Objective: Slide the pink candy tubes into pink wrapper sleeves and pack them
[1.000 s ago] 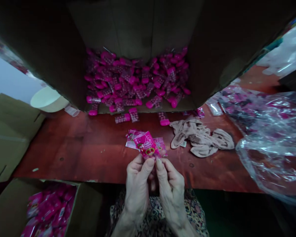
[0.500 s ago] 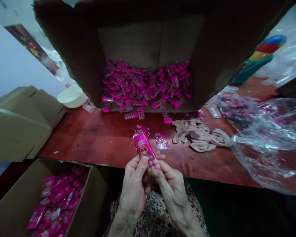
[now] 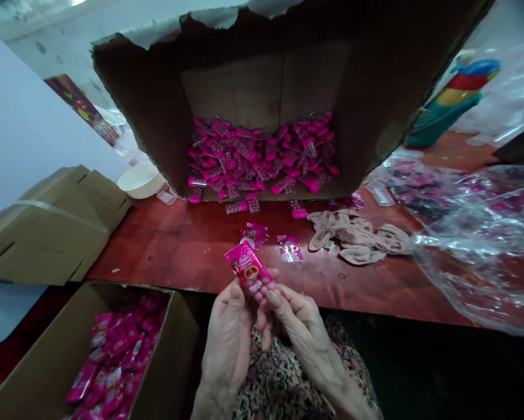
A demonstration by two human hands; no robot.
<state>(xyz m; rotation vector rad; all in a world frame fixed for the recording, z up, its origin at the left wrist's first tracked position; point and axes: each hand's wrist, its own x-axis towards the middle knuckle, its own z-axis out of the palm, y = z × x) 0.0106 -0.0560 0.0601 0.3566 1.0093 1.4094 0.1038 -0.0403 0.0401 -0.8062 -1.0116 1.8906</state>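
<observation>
Right hand (image 3: 297, 324) pinches a pink packet (image 3: 250, 270); left hand (image 3: 227, 338), grip unclear. Handling seems the step, probably calling next for steadiness.

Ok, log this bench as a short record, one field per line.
Right hand: pinches the lower end of a printed pink packet of pink balls, thumb on front
Left hand: at the packet's left edge, grip unclear
Red tabletop: crumpled beige cloth right of the packet
Large carton: opening faces the person, pink-capped tubes inside
Lower carton: at left, more pink packets inside
</observation>
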